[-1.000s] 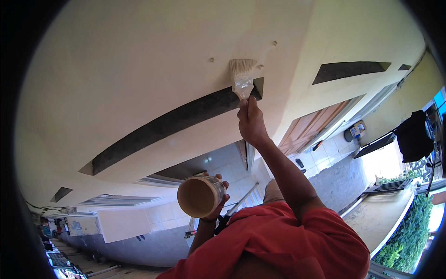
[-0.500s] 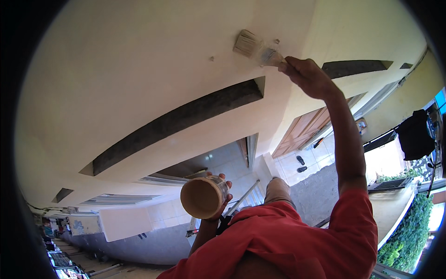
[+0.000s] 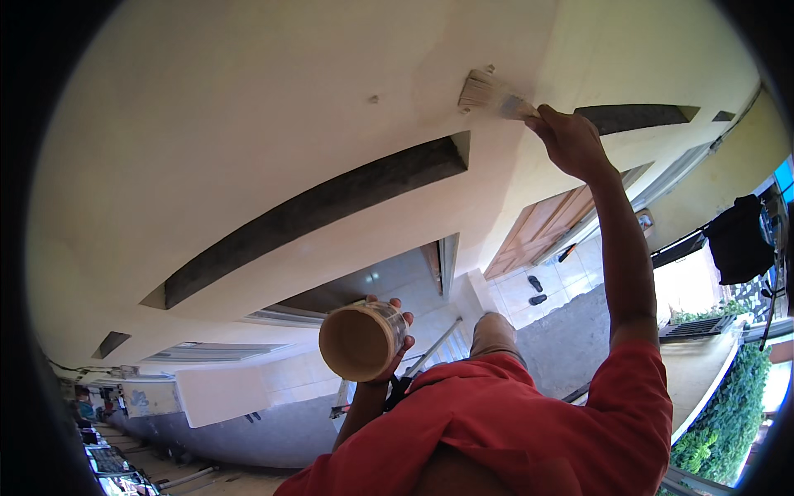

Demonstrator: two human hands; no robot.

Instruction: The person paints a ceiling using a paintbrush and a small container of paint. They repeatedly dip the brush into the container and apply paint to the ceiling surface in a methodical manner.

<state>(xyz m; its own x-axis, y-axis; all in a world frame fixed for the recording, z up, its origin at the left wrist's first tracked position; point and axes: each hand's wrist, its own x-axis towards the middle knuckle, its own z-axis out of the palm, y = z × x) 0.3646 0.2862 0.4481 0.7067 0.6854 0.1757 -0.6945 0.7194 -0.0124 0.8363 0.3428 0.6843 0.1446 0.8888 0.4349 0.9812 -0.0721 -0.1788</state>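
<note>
My right hand (image 3: 572, 142), arm raised, is closed around the handle of a paintbrush (image 3: 490, 93). The wide bristles, coated pale beige, press against the cream wall (image 3: 248, 140) above the right end of a long recess (image 3: 322, 219) with a dark inner face. A slightly darker, pinkish patch shows on the wall around the brush. Lower down, my left hand (image 3: 405, 331) grips a round clear plastic tub (image 3: 394, 322) from its right side. Its mouth faces up and its inside is beige; how full it is I cannot tell.
Shorter recesses (image 3: 637, 117) (image 3: 112, 345) flank the long one. Below are a wooden door (image 3: 542, 227), a pair of dark sandals (image 3: 537, 289) on tiles and a thin metal bar (image 3: 436, 343) beside my legs. Black cloth (image 3: 736, 240) hangs at the right.
My right hand has swept the brush rightward and slightly down along the wall. The tub in my left hand has shifted up a little.
</note>
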